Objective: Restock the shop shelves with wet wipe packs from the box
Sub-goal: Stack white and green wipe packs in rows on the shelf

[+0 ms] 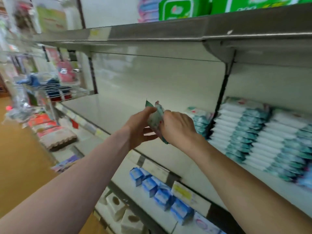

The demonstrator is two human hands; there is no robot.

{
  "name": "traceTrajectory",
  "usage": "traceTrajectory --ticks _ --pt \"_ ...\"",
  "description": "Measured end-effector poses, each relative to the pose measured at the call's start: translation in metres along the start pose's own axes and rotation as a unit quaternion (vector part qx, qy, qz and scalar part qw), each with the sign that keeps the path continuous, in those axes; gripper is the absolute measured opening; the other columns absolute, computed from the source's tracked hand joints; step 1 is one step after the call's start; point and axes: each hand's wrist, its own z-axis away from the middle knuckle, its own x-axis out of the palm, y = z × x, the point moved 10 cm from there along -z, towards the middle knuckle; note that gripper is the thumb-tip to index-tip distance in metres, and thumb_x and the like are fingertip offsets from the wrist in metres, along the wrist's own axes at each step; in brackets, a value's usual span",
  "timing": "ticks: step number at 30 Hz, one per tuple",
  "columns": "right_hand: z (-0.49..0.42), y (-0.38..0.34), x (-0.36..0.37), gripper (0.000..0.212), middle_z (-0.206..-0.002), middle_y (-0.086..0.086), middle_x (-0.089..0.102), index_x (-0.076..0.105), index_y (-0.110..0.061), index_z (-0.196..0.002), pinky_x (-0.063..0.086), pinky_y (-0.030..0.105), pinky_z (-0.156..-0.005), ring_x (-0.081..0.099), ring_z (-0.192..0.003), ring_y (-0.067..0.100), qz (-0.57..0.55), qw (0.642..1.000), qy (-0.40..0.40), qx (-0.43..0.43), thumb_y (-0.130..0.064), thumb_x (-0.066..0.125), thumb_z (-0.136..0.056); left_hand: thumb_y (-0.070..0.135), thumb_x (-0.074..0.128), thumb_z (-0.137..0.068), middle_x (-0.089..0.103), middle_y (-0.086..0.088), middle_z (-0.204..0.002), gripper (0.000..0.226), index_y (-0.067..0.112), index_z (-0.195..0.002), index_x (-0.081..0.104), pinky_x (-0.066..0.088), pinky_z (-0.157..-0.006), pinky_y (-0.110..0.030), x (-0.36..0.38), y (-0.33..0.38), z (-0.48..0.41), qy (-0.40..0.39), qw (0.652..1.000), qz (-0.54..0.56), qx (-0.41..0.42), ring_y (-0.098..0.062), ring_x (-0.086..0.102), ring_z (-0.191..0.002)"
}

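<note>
Pack of wet wipes, soft teal-and-white flowered plastic (156, 116), held on edge between two bare hands, just above the cream metal middle shelf (104, 108), over its bare stretch. Left hand (141, 128) cups it from the left, fingers curled over the top, thumb underneath. Right hand (178, 128) grips the near edge, knuckles up, fingers closed round it. One pack or several pressed together: cannot tell. To the right, a short stack of matching packs (200, 119) sits just beside the dark upright bracket (219, 105), with long rows of white-and-teal packs (253, 132) beyond. Risks, as I judge them: the pouch looks limp and slick, so if either hand lets go early it could slide out and drop onto the blue cartons (162, 191) on the shelf below. Set on edge with nothing at its left, it would likely flop over. Shoved hard against the short stack, it could tip that.
</note>
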Motion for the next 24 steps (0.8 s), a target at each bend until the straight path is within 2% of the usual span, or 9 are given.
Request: traceTrajectory --ticks 3,8,11,15,17,18,20,22,24 --pt "-0.005 0.024 -0.006 0.032 -0.111 0.013 0.064 0.058 -0.009 -0.114 0.034 0.031 -0.071 0.058 -0.104 0.034 -0.005 1.000 -0.008 0.030 -0.032 0.043 -0.098 0.032 0.063 -0.086 0.071 -0.002 -0.096 0.029 0.018 -0.111 0.065 0.053 -0.084 -0.036 0.030 0.006 -0.022 -0.076 0.996 -0.038 0.023 -0.018 0.066 -0.086" --pt "-0.012 0.072 -0.001 0.029 -0.085 0.007 0.062 0.059 -0.012 -0.084 0.042 0.033 -0.063 0.058 -0.083 0.028 -0.149 0.979 -0.057 0.124 -0.037 0.048 -0.090 0.013 0.059 -0.087 0.067 -0.010 -0.101 0.021 0.015 -0.108 0.059 0.052 -0.077 -0.034 0.044 0.009 -0.061 -0.081 0.996 -0.033 0.018 -0.023 0.063 -0.087" --pt "-0.019 0.103 -0.005 0.025 -0.108 0.005 0.065 0.064 -0.014 -0.111 0.050 0.036 -0.084 0.060 -0.101 0.025 -0.158 0.972 -0.028 0.170 -0.024 0.054 -0.091 0.014 0.060 -0.086 0.069 -0.014 -0.104 0.032 0.012 -0.118 0.055 0.053 -0.084 -0.039 0.050 0.006 -0.083 -0.101 0.995 -0.004 -0.002 -0.026 0.065 -0.088" --pt "-0.024 0.133 -0.002 0.074 -0.130 0.006 0.051 0.031 -0.015 -0.145 0.044 0.035 -0.097 0.051 -0.117 0.022 -0.186 0.954 -0.045 0.230 -0.025 0.070 -0.082 0.014 0.059 -0.088 0.069 -0.016 -0.107 0.037 0.008 -0.124 0.055 0.057 -0.076 -0.037 0.066 0.004 -0.103 -0.162 0.986 -0.013 -0.027 -0.026 0.067 -0.086" --pt "-0.024 0.146 0.010 0.095 -0.131 0.004 0.052 0.019 -0.017 -0.151 0.048 0.031 -0.086 0.054 -0.112 0.018 -0.265 0.920 -0.073 0.278 -0.026 0.077 -0.076 0.014 0.059 -0.088 0.070 -0.016 -0.107 0.037 0.007 -0.125 0.054 0.058 -0.074 -0.037 0.073 0.003 -0.110 -0.192 0.980 -0.013 -0.046 -0.027 0.067 -0.087" --pt "-0.022 0.151 0.016 0.094 -0.123 0.003 0.058 0.022 -0.017 -0.149 0.049 0.028 -0.074 0.058 -0.101 0.016 -0.309 0.898 -0.085 0.302 -0.025 0.078 -0.075 0.014 0.058 -0.089 0.070 -0.016 -0.108 0.035 0.006 -0.123 0.055 0.058 -0.073 -0.036 0.077 0.002 -0.113 -0.211 0.976 -0.005 -0.058 -0.027 0.068 -0.088" --pt "-0.018 0.154 0.028 0.061 -0.094 0.002 0.064 0.047 -0.011 -0.132 0.043 0.023 -0.054 0.056 -0.068 0.010 -0.412 0.842 -0.098 0.333 -0.016 0.076 -0.079 0.012 0.054 -0.091 0.072 -0.015 -0.102 0.025 0.006 -0.115 0.058 0.060 -0.066 -0.032 0.085 0.001 -0.117 -0.249 0.965 0.024 -0.079 -0.024 0.070 -0.080" --pt "-0.014 0.154 0.037 0.025 -0.077 0.002 0.060 0.061 -0.011 -0.105 0.038 0.019 -0.045 0.049 -0.052 0.007 -0.495 0.792 -0.075 0.350 -0.015 0.072 -0.083 0.012 0.055 -0.093 0.073 -0.013 -0.098 0.018 0.008 -0.109 0.060 0.059 -0.060 -0.030 0.089 -0.001 -0.121 -0.272 0.956 0.052 -0.098 -0.022 0.071 -0.074" --pt "-0.011 0.159 0.041 0.009 -0.070 0.002 0.060 0.063 -0.011 -0.092 0.041 0.018 -0.041 0.050 -0.046 0.006 -0.549 0.746 -0.020 0.375 -0.018 0.068 -0.088 0.013 0.057 -0.092 0.073 -0.012 -0.090 0.013 0.008 -0.103 0.062 0.060 -0.058 -0.032 0.087 -0.001 -0.127 -0.270 0.953 0.076 -0.112 -0.022 0.071 -0.069"
